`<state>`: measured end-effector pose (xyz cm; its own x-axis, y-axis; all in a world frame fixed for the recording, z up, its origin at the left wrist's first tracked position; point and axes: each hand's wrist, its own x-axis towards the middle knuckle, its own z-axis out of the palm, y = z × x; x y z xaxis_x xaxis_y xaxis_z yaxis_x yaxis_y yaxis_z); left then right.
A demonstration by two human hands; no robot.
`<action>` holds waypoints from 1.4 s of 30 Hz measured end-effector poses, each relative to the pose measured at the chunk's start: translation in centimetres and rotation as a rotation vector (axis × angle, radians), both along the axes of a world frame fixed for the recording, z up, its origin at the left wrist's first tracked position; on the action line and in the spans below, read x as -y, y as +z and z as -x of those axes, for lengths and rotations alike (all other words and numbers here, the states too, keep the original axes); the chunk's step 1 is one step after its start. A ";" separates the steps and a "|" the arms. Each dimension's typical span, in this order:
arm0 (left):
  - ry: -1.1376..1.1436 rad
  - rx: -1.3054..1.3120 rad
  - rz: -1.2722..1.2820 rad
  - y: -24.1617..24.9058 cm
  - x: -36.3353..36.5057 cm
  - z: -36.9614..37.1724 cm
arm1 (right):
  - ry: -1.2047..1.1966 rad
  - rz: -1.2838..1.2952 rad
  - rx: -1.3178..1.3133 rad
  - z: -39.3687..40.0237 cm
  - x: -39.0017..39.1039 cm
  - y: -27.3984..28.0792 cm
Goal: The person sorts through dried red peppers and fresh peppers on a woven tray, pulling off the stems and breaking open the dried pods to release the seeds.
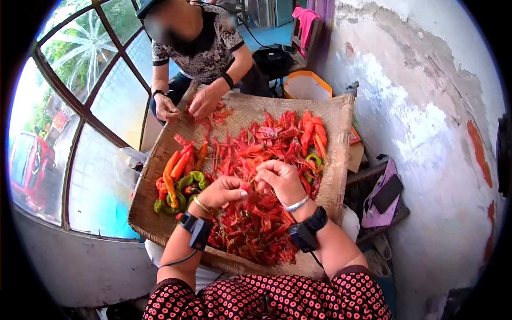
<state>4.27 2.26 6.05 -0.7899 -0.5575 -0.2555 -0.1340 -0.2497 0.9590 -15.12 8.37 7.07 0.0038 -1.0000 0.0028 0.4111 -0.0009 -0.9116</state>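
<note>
My left hand is closed in a pinch on a red chili pepper, of which only a small part shows at the fingertips. Close beside it, my right hand has its thumb and fingers pressed together; whatever is between them is hidden. Both hands are above a heap of shriveled red chili peppers in a wide woven tray. Toward the tray's left side lie plumper orange peppers and curled green peppers. Smoother red peppers sit at the far right of the heap.
Across the tray a person works with both hands over chilies at its far left corner. A paned window stands left, a peeling wall right. An orange-rimmed container is behind the tray; a phone lies on the right.
</note>
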 end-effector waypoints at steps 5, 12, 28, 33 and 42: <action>0.445 -0.139 0.098 -0.6 2.8 -1.2 | -0.047 0.254 -0.815 0.1 0.9 -2.3; 0.822 0.177 0.675 -3.8 4.5 -1.8 | 0.228 0.204 -1.546 -1.3 0.0 -3.6; -0.114 0.328 0.813 -2.4 0.3 1.1 | 0.129 0.324 -1.018 -0.9 0.3 -2.6; 0.040 0.131 1.016 -2.0 0.5 1.2 | 0.189 0.094 -0.396 -0.6 0.2 -1.3; 0.408 0.091 0.285 0.6 1.8 -1.2 | -0.075 -0.029 0.024 1.0 0.7 -0.8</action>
